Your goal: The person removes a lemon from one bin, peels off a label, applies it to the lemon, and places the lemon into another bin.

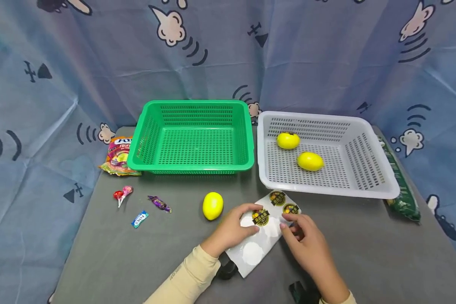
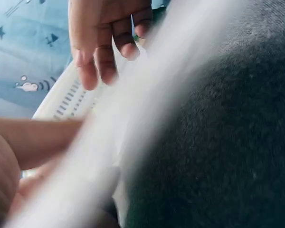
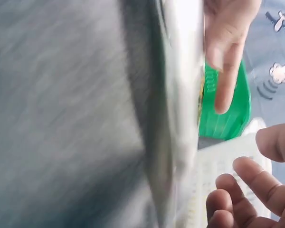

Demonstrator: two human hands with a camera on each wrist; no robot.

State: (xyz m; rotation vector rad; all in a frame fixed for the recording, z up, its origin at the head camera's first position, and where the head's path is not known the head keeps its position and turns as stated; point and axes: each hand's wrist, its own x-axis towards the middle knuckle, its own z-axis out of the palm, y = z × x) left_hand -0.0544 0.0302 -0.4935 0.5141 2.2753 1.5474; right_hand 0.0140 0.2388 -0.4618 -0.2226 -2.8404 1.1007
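Observation:
My left hand (image 1: 232, 226) grips a white sheet of stickers (image 1: 270, 231) by its left edge, thumb and forefinger showing on its face. Round black-and-yellow stickers (image 1: 260, 217) cover the sheet's upper part; paler blank circles show lower down. Beside the sheet's right edge is my right hand (image 1: 308, 241), its fingers loosely bent. In the right wrist view, the right thumb and fingers (image 3: 249, 167) stand apart with nothing between them. The tilted sheet (image 2: 133, 95) blurs across the left wrist view and hides part of the left hand. A yellow lemon (image 1: 213, 206) lies left of the sheet.
Behind stand a green basket (image 1: 191, 169) and a white basket (image 1: 327, 191) with two lemons (image 1: 310, 161) in it. A candy bag (image 1: 120, 156), lollipops (image 1: 123, 194) and wrapped candies (image 1: 159, 204) lie at left. A green packet (image 1: 403, 190) lies beside the white basket.

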